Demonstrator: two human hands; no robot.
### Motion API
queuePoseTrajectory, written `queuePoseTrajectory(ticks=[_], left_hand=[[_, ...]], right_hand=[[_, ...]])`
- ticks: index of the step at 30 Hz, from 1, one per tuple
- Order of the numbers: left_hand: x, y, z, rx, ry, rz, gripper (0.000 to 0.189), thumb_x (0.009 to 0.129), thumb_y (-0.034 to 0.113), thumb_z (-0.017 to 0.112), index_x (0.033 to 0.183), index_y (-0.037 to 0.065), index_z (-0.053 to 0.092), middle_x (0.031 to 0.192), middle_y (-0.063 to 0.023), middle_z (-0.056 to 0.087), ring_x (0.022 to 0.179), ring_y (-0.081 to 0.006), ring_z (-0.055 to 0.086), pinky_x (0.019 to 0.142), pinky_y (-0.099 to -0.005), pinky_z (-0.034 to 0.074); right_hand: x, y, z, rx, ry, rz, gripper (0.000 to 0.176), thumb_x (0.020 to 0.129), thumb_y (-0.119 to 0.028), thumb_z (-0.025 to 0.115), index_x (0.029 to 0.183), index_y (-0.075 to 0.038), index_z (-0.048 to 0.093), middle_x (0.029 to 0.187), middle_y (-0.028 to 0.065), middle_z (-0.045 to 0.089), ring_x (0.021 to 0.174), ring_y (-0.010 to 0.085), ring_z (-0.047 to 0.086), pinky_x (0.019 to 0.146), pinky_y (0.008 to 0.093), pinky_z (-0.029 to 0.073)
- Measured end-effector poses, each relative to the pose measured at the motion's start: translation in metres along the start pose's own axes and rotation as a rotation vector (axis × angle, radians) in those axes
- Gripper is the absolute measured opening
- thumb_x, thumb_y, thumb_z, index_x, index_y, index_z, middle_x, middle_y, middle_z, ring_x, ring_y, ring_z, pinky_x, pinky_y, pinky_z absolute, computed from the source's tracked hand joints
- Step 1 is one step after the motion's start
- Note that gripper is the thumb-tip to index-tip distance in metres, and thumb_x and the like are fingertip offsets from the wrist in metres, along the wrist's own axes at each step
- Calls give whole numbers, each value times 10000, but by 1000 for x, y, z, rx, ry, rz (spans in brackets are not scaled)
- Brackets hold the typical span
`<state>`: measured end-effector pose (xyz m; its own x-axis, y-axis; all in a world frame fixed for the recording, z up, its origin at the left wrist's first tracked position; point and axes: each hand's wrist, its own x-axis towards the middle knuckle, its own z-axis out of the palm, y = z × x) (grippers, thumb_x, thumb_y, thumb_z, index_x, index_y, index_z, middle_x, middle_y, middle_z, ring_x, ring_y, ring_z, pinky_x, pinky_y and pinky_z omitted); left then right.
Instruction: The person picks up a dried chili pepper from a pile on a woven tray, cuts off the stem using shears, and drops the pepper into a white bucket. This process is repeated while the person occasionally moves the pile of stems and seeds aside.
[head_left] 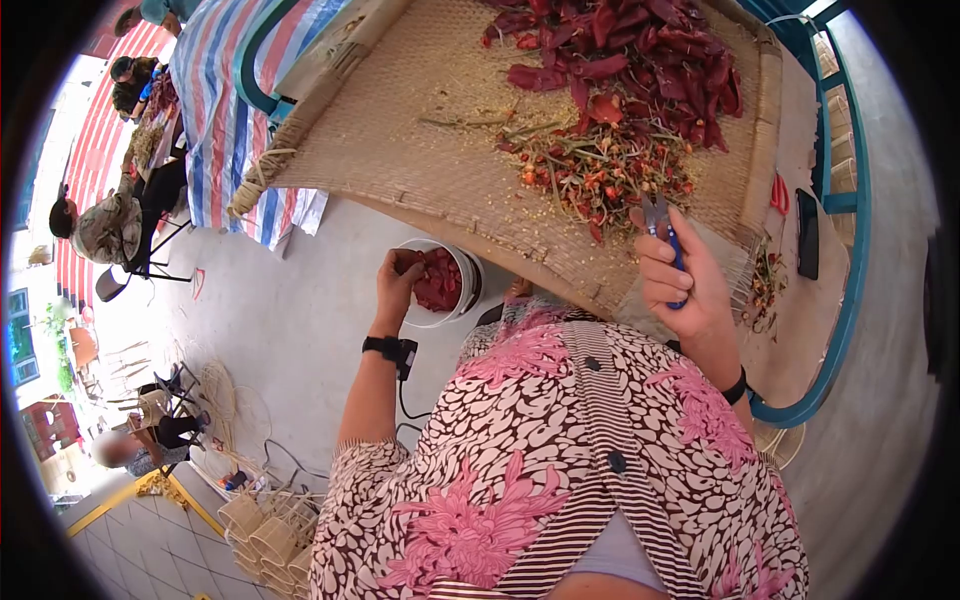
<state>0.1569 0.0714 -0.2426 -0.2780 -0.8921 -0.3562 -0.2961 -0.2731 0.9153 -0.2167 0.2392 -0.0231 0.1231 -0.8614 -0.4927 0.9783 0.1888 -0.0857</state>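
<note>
My left hand (400, 283) is over the left rim of a white bucket (474, 290), its fingers closed at red pepper pieces (438, 280) inside; whether it grips one is too small to tell. In my right hand (688, 275) are blue-handled cutters (677, 258), blades pointing up at the front edge of a woven tray (400, 130). Dark red split peppers (640, 60) lie heaped at the tray's top. Nearer me is a pile of stems and red-orange bits (600, 175), with pale seeds scattered about.
Red scissors (780, 194) and a black phone (808, 234) lie right of the tray, inside a teal frame (846, 290). Striped cloth (225, 110) hangs at the left. Several people sit farther left. Baskets (270, 530) stand at the lower left.
</note>
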Motion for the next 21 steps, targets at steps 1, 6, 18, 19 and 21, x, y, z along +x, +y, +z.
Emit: queuePoseTrajectory(ticks=[1,6,18,19,21], left_hand=[[8,-25,-2,1,14,-37,287,806,39,695,1072,-12,599,997,-109,680,890,-166,649,801,-283,520],[25,-86,-17,613,-11,12,482,786,191,734,1204,-1,592,1045,-160,676,947,-256,649,846,-341,514],[-27,347,36,779,-665,507,274,863,186,658,1082,21,643,892,-69,671,769,-144,607,688,-283,474],[-12,356,48,840,-635,566,276,850,186,661,1063,11,641,902,-96,670,789,-179,619,703,-307,481],[27,360,77,961,-568,693,275,826,178,661,1027,-8,633,920,-147,668,839,-266,633,744,-365,491]], right_hand=[[0,0,0,-13,0,-5,426,1043,-352,373,1276,-5,457,696,-11,440,432,40,344,357,201,278],[-4,3,0,-61,25,-37,410,1040,-356,384,1242,-13,482,698,-16,448,435,40,348,362,199,279],[-5,14,1,-121,117,-117,303,1020,-324,460,1216,-99,508,709,-21,479,456,37,369,386,188,280],[-5,15,2,-132,127,-115,236,1021,-325,458,1109,-114,515,704,-18,481,454,41,370,387,193,281],[-5,18,3,-164,143,-133,326,1033,-337,415,1195,-70,510,716,-20,469,456,39,361,391,194,290]])
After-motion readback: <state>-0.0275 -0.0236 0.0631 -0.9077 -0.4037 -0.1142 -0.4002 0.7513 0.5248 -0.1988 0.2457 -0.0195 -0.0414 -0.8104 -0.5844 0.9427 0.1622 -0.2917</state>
